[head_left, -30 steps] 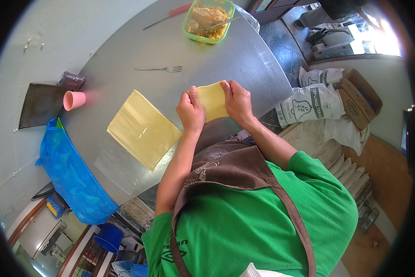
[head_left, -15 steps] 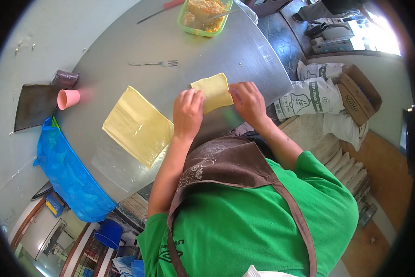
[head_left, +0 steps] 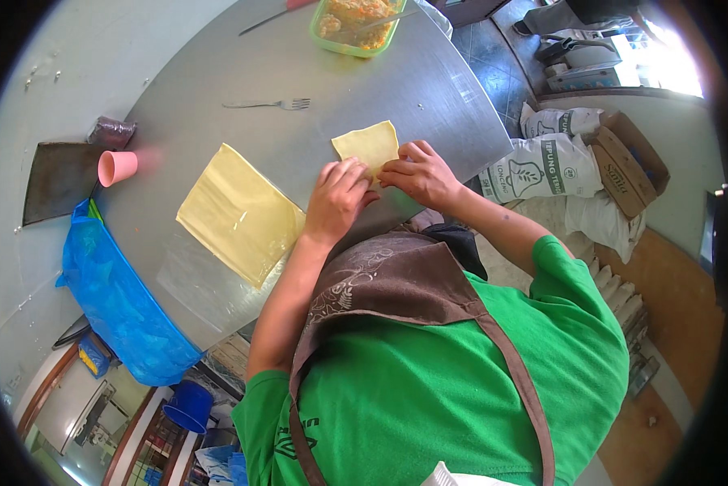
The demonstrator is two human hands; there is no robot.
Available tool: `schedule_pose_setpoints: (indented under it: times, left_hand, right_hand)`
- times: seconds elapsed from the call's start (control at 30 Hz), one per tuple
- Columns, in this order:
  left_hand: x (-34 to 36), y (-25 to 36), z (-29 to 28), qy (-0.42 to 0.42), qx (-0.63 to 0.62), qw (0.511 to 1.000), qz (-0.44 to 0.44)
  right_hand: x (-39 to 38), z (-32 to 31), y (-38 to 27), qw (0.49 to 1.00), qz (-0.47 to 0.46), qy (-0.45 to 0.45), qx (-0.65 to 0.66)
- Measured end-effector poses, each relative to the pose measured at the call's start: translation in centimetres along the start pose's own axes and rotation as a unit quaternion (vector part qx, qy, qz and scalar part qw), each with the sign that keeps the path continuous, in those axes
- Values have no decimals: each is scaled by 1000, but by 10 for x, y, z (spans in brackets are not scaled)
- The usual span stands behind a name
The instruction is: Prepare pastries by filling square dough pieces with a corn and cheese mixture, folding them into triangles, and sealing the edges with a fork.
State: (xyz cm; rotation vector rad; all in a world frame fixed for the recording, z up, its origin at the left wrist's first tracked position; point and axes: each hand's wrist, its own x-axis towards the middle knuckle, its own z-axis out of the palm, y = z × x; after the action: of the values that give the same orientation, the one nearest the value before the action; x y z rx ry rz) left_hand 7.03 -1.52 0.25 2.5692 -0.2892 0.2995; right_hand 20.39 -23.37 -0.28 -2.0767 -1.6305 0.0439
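A small square sheet of pale yellow pastry dough point(head_left: 369, 143) lies on the metal table in front of me. My left hand point(head_left: 337, 198) and my right hand point(head_left: 421, 175) are close together at its near edge, fingers bent and pinching it. The fingertips hide that edge, so I cannot tell how far it is folded. Left of my left forearm lies a larger pile of dough sheets point(head_left: 241, 217). Beyond the hands is a light green tub point(head_left: 352, 49) of orange and pale filling, with a utensil resting in it.
A fork point(head_left: 267, 104) lies on the metal table point(head_left: 190, 89). Toward the far edge is a knife point(head_left: 260, 22) with a red handle. A pink cup point(head_left: 117, 167) stands at the left, near a blue plastic bag point(head_left: 129, 300). White sacks point(head_left: 540, 170) and a cardboard box point(head_left: 627, 166) are at the right.
Both hands have come together at the near edge of the small dough sheet. The right hand has moved left and nearer from the sheet's right side.
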Motion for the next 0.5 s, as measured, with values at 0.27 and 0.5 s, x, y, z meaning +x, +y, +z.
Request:
schedule_pose_setpoints:
  times: [0.27, 0.5]
  left_hand:
    - [-2, 8, 19, 26, 42, 999, 19]
    - [-4, 6, 21, 36, 32, 999, 17]
  right_hand:
    - [6, 7, 4, 999, -24, 32, 18]
    - [-11, 1, 1, 998, -28, 32, -39]
